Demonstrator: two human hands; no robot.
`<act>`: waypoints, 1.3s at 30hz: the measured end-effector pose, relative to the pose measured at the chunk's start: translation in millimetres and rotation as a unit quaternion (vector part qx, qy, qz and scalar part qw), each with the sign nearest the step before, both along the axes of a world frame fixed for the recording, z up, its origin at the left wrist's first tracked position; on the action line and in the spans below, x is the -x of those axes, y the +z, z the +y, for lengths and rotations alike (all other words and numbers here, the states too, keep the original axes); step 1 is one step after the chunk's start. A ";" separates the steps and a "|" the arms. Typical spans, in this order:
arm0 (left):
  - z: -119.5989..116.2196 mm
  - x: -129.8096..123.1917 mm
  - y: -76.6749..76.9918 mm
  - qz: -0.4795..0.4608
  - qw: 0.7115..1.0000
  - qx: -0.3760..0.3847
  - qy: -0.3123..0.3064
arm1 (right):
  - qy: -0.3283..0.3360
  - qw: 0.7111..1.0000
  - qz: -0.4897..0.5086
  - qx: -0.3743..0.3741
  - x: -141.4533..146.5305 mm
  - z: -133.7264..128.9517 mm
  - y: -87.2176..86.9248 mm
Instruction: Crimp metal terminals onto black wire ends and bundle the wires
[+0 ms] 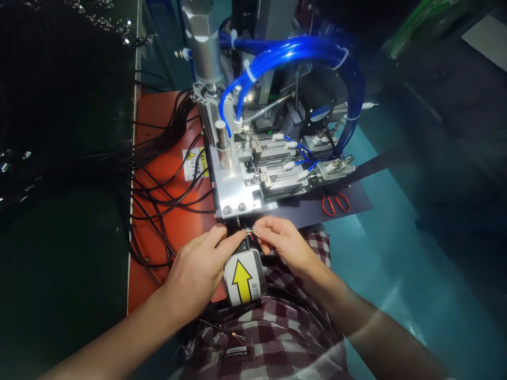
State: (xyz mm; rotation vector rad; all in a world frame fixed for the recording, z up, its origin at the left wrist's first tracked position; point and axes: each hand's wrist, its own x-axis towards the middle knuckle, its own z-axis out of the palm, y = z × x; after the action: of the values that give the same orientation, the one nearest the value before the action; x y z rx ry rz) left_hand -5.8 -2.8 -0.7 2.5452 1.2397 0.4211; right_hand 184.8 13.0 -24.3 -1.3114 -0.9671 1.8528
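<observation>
Just in front of the machine's metal plate, thin coloured wires (250,232) show between my two hands. My right hand (283,240) pinches them from the right, thumb against index finger. From the left, my left hand (202,261) has a fingertip pressed at the same wires, its other fingers curled; the cable behind them is hidden. Below the fingertips is a rounded black part with a yellow arrow label (242,279). A black cable with bare stripped wire ends (235,335) lies over the checked cloth on my lap.
The machine (233,190) stands directly ahead, with blue air hoses (293,50) arching over it. Black cables (166,198) spread across the orange tabletop (174,227) at left. Red-handled scissors (336,204) lie on the dark plate at right. Shiny cable ends (106,16) are at upper left.
</observation>
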 end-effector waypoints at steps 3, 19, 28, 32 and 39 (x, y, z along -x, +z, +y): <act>-0.4 0.0 -1.0 0.006 1.000 -0.001 -0.001 | 0.008 1.000 0.009 0.001 -1.2 -0.2 -1.8; -1.6 0.1 -0.9 0.027 0.999 -0.024 -0.006 | 0.045 0.999 0.025 -0.008 -4.4 1.9 -3.4; -0.2 -1.0 1.6 0.056 0.998 -0.039 -0.007 | 0.049 0.998 0.008 -0.023 -4.9 3.3 -3.8; -0.6 -0.9 0.9 0.056 0.997 -0.055 -0.011 | 0.039 0.998 -0.024 -0.031 -4.0 3.1 -1.3; 0.7 -1.0 0.1 0.053 0.997 -0.046 -0.010 | 0.038 0.998 -0.027 -0.043 -3.6 2.2 0.1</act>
State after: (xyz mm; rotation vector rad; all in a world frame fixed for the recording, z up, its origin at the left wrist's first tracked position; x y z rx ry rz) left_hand -4.8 -2.2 -0.6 2.6873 1.2583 0.3506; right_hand 188.4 15.2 -24.2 -1.2937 -1.1270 1.8204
